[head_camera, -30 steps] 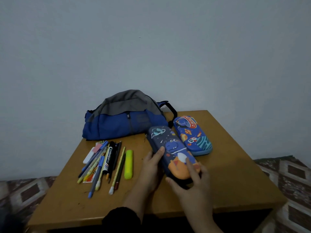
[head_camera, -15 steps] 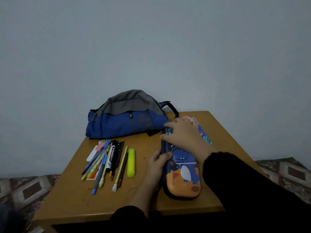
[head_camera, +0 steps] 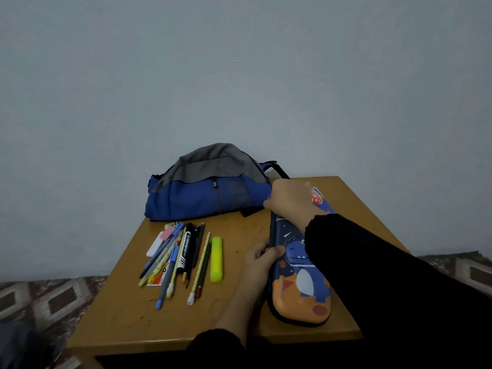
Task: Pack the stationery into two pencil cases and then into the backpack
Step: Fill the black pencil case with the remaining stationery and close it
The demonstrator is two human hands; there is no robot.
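Left hand (head_camera: 262, 265) grips the dinosaur pencil case's (head_camera: 298, 296) left edge mid-length, right hand (head_camera: 291, 202) curled over its far end, apparently at the zipper; case lies on desk (head_camera: 127, 310), long axis running away from the person, pens (head_camera: 183, 257) left.

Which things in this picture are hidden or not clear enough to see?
Head view, the only one:
- Second case: mostly hidden by the right hand and sleeve.
- Dinosaur case: zipper state unreadable; far end under the right hand.
- Marker: label too small.
- Backpack: opening not visible.
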